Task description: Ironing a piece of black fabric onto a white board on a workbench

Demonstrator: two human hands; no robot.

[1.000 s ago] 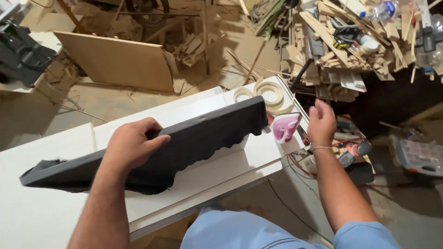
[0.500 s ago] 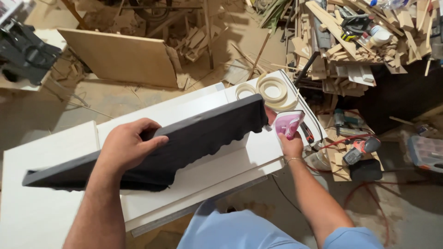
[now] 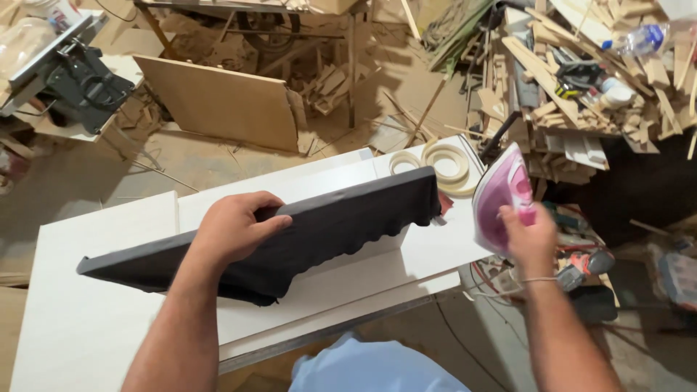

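Observation:
A long dark grey board (image 3: 341, 221) with a wavy lower edge stands on its edge across the white worktable (image 3: 87, 312). My left hand (image 3: 236, 229) grips the board's top edge near its middle and keeps it tilted upright. My right hand (image 3: 528, 239) holds a pink and white clothes iron (image 3: 501, 196) lifted off the table, just past the board's right end, its flat sole turned towards the board.
Rolls of pale edge tape (image 3: 443, 163) lie at the table's far right corner. A heap of wood offcuts (image 3: 581, 80) fills the right. A plywood sheet (image 3: 218, 101) leans on the sawdust floor behind. A machine (image 3: 80, 80) stands far left. Tools and cables (image 3: 581, 268) lie on the floor at right.
My right hand has closed on the pink iron and raised it off the table's right edge. My left hand keeps the same hold on the board.

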